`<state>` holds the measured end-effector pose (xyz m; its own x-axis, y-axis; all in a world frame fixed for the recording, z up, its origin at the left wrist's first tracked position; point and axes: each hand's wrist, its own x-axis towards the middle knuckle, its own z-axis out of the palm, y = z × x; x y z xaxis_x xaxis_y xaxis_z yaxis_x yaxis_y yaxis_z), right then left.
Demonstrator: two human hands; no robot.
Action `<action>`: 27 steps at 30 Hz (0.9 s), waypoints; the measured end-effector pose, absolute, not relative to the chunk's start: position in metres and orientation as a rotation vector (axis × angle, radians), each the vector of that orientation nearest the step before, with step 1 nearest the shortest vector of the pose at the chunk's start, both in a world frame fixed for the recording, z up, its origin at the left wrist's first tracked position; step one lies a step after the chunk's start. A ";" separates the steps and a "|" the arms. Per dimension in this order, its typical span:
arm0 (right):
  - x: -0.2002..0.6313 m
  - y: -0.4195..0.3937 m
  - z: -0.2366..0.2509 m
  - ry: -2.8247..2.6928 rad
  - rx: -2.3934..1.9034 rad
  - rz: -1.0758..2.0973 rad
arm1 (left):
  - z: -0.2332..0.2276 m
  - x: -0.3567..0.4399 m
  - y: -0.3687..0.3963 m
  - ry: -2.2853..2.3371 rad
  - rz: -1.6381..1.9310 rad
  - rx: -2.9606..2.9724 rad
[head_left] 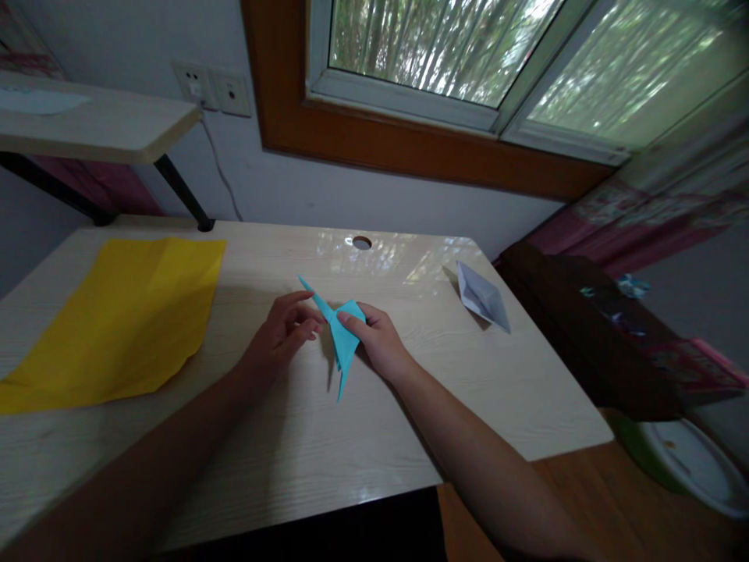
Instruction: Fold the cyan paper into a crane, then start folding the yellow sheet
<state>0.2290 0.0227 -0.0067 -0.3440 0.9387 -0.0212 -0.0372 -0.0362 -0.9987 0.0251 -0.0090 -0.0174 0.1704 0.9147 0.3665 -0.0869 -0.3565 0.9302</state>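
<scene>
Blue folded paper piece [342, 337] sat near the middle of the desk [292, 437], slightly toward the far edge, long and narrow with one point aimed at the far edge and the other at the near edge. Right hand [378, 339] had it pinched: thumb on top of the wide middle section, fingers curled under or behind it, hand mostly closed on the paper. Left hand [281, 332] was just beside it on the left, fingers half curled, fingertips [313, 320] at the upper thin point of the paper; touching or only close, couldn't tell for sure from this angle. Both forearms came in from the near edge, angled toward the centre. Lower tip of the paper looked to be resting on or just above the desk surface, with a shadow under it. Yellow sheet [117, 320] lay flat on the left side of the desk, creased, reaching the left edge, well apart from the hands. White folded paper shape [483, 297] lay near the far right corner, apart from the right hand. Round cable hole [361, 243] was at the far edge, centre. Shelf [94, 121] stood over the far left corner. Wall socket [214, 87] with a cable was behind it, window [468, 55] above the far edge. Dark cabinet [585, 328] stood off the right edge.
</scene>
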 end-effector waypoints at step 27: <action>0.230 0.021 -0.012 -1.521 -0.941 1.556 | -0.009 0.021 -0.013 1.154 1.179 1.637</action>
